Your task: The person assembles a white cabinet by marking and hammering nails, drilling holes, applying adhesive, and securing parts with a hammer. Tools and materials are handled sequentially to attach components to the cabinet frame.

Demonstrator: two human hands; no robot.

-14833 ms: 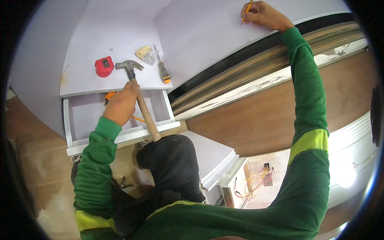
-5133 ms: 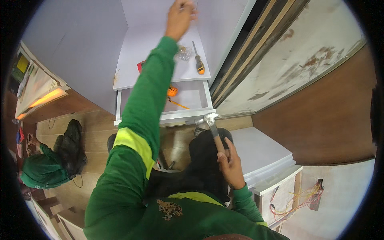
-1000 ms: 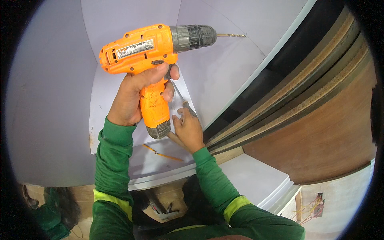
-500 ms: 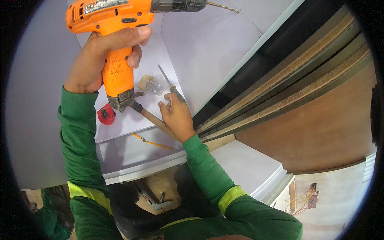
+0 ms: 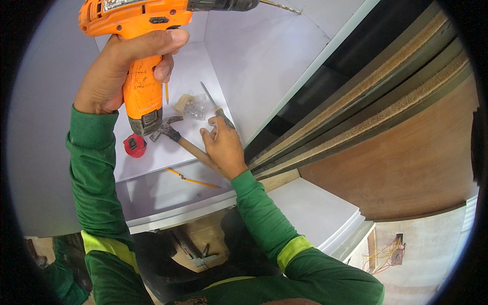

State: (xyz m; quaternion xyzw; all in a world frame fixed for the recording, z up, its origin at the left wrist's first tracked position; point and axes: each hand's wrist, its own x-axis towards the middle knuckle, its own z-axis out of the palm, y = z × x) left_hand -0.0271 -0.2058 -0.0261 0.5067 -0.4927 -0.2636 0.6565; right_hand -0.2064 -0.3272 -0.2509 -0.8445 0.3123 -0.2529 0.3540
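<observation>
My left hand (image 5: 137, 56) is closed round the grip of an orange cordless drill (image 5: 143, 84), raised at the upper left. Its drill bit (image 5: 281, 6) points right. Lower down, my right hand (image 5: 223, 147) has its fingers curled at the handle of a screwdriver (image 5: 209, 95), whose shaft points away from me; part of the handle is hidden by the hand. A claw hammer (image 5: 195, 152) lies with its wooden handle partly under my right hand and wrist. Beside the hammer head rests a red tape measure (image 5: 134, 146). A clear plastic bag of small pieces (image 5: 193, 107) lies near the screwdriver.
Pale cabinet panels (image 5: 264, 61) enclose the white shelf (image 5: 152, 165). A yellow pencil (image 5: 166, 94) lies behind the drill, and a thin yellow folding piece (image 5: 193, 180) below the shelf edge. At right are dark grooved strips (image 5: 366, 101), a brown panel (image 5: 391, 162), stacked white boards (image 5: 310, 208) and loose wires (image 5: 394, 249).
My left hand and the drill have shifted slightly left and up, uncovering more of the hammer head and the pencil behind. My right hand stays almost still.
</observation>
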